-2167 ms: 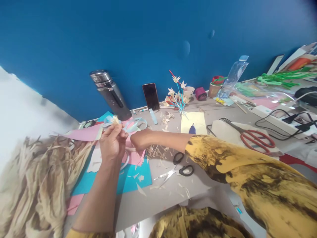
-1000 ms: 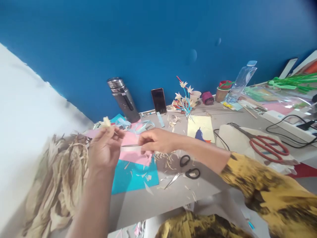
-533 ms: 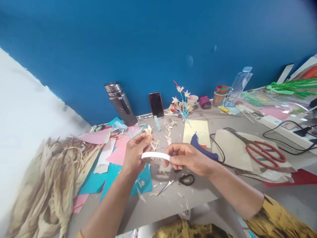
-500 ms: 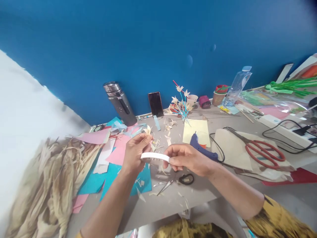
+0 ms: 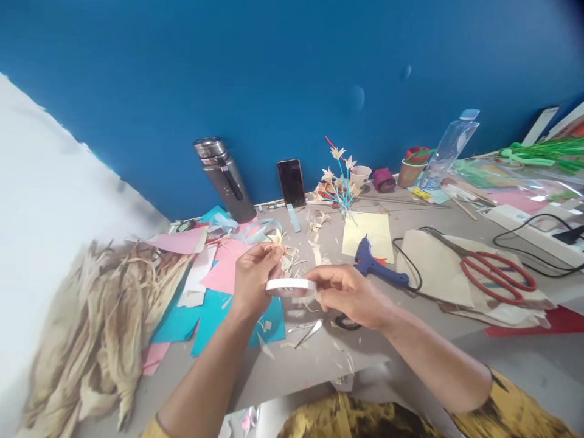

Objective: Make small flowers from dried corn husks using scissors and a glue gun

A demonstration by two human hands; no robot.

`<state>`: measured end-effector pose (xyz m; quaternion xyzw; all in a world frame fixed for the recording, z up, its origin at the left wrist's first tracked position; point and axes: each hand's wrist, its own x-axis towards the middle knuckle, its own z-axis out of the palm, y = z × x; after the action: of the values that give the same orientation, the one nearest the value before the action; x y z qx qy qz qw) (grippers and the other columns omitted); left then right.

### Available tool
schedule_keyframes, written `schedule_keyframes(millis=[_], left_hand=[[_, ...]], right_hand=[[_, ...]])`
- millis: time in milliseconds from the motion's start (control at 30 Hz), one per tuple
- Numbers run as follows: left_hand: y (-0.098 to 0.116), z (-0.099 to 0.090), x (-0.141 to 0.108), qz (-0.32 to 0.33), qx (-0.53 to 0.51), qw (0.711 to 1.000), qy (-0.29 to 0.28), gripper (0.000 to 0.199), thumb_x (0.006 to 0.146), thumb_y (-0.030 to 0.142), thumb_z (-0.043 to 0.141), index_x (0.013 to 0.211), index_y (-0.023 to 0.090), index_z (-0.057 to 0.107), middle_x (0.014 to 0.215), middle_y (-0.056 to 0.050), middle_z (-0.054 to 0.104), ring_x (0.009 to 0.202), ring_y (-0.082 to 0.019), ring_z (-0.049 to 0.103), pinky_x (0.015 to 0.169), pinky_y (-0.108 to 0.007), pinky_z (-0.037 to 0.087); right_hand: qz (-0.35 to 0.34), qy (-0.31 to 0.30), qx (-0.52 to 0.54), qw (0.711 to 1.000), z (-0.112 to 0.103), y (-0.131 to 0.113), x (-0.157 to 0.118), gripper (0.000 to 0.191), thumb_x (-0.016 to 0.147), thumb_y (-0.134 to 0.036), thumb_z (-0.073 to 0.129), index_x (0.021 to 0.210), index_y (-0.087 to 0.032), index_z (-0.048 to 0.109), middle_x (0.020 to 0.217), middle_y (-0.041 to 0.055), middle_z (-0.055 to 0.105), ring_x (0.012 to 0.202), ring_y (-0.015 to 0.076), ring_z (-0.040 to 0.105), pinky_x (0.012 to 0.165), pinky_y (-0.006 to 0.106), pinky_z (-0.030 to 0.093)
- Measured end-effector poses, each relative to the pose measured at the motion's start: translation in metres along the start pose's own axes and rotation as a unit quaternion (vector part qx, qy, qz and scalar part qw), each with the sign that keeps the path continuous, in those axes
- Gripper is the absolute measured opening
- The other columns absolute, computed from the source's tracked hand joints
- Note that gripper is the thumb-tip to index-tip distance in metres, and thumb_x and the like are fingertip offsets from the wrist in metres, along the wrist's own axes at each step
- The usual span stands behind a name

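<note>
Beyond my fingers, a dark flask (image 5: 228, 188) and a phone (image 5: 291, 182) stand by the wall, with blue-stemmed flowers (image 5: 343, 199) farther right. Dried husks (image 5: 109, 328) heap up left of my left fingers, near a pink sheet (image 5: 225, 267). Just past my right fingers lies a blue glue gun (image 5: 383, 272); small scissors (image 5: 312, 333) lie below them, partly covered by my right hand (image 5: 353, 297).

My forearms angle inward, and both hands hang above the table, facing each other. My left hand (image 5: 252, 281) pinches a pale flower (image 5: 276, 238) upright at thumb and fingertips. Between my hands is a white ring (image 5: 291, 284), its right end gripped by my right fingers, its left end against my left hand.
</note>
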<state>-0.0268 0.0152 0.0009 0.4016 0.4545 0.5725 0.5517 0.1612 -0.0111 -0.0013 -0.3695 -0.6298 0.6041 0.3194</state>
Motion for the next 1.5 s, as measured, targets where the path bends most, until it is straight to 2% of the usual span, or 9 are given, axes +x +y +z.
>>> schedule_keyframes(millis=[200,367,600,867,967,1033,1167,1300,1500], left_hand=[[0.000,0.000,-0.006,0.076,0.079,0.991,0.072,0.025,0.077,0.037,0.077,0.076,0.017,0.063,0.041,0.008,0.041,0.037,-0.007,0.036,0.038,-0.020,0.028],[0.001,0.002,-0.011,0.129,0.146,0.973,0.122,0.022,0.078,0.037,0.075,0.081,0.018,0.064,0.045,0.008,0.044,0.040,-0.008,0.038,0.041,-0.021,0.032],[0.003,0.006,-0.016,0.175,0.171,0.960,0.135,0.018,0.077,0.033,0.074,0.078,0.019,0.064,0.047,0.007,0.043,0.042,-0.009,0.040,0.043,-0.022,0.034],[-0.001,0.001,-0.011,0.134,0.161,0.970,0.126,0.021,0.079,0.037,0.074,0.083,0.018,0.064,0.043,0.008,0.042,0.040,-0.008,0.036,0.041,-0.021,0.030],[-0.001,0.000,-0.011,0.129,0.163,0.971,0.119,0.021,0.080,0.037,0.073,0.083,0.018,0.064,0.042,0.008,0.044,0.040,-0.008,0.036,0.041,-0.021,0.030],[-0.002,0.000,-0.011,0.124,0.167,0.971,0.114,0.021,0.080,0.037,0.073,0.082,0.018,0.064,0.042,0.008,0.045,0.039,-0.008,0.037,0.041,-0.021,0.030],[-0.002,0.001,-0.009,0.090,0.108,0.986,0.090,0.023,0.077,0.037,0.076,0.080,0.019,0.063,0.042,0.008,0.046,0.037,-0.008,0.039,0.040,-0.021,0.031],[-0.002,0.004,-0.008,0.056,0.029,0.995,0.077,0.024,0.074,0.036,0.078,0.077,0.018,0.063,0.047,0.007,0.049,0.038,-0.009,0.045,0.040,-0.021,0.036],[0.001,0.010,-0.009,0.050,-0.015,0.997,0.062,0.026,0.068,0.033,0.081,0.073,0.015,0.063,0.058,0.005,0.056,0.037,-0.007,0.049,0.041,-0.022,0.038]], right_hand=[[-0.168,0.205,-0.156,0.952,0.019,0.001,-0.005,0.031,0.082,-0.011,0.054,0.110,-0.019,0.065,0.106,0.0057,0.064,0.076,0.0120,0.061,0.058,0.022,0.046],[-0.235,0.285,-0.231,0.900,0.031,0.001,-0.003,0.015,0.083,-0.025,0.070,0.086,-0.020,0.057,0.078,-0.0015,0.057,0.065,0.0117,0.054,0.060,0.024,0.044],[-0.202,0.259,-0.275,0.904,0.036,-0.003,0.000,0.010,0.092,-0.022,0.059,0.082,-0.020,0.059,0.077,-0.0004,0.060,0.068,0.0128,0.055,0.064,0.025,0.038],[-0.094,0.188,-0.040,0.977,0.016,-0.001,-0.001,0.039,0.100,-0.047,0.047,0.074,-0.019,0.054,0.065,-0.0016,0.057,0.054,0.0104,0.051,0.053,0.022,0.041],[-0.128,0.214,-0.082,0.965,0.014,0.001,-0.004,0.042,0.101,-0.047,0.044,0.072,-0.019,0.055,0.067,0.0007,0.060,0.058,0.0119,0.055,0.056,0.023,0.044],[-0.175,0.226,-0.178,0.942,0.015,0.003,-0.003,0.022,0.097,-0.038,0.056,0.088,-0.019,0.062,0.087,0.0048,0.067,0.069,0.0139,0.060,0.064,0.025,0.046],[-0.225,0.178,-0.299,0.910,0.015,0.005,0.005,0.013,0.093,-0.022,0.060,0.103,-0.021,0.068,0.099,0.0062,0.071,0.084,0.0178,0.063,0.078,0.029,0.047],[-0.129,0.222,-0.162,0.953,0.006,0.011,0.013,0.014,0.092,-0.029,0.060,0.093,-0.018,0.068,0.072,0.0003,0.065,0.063,0.0137,0.057,0.061,0.025,0.043],[-0.042,0.198,0.041,0.979,0.007,0.022,0.015,0.027,0.085,-0.042,0.064,0.091,-0.016,0.062,0.080,0.0035,0.069,0.064,0.0138,0.061,0.062,0.026,0.050]])
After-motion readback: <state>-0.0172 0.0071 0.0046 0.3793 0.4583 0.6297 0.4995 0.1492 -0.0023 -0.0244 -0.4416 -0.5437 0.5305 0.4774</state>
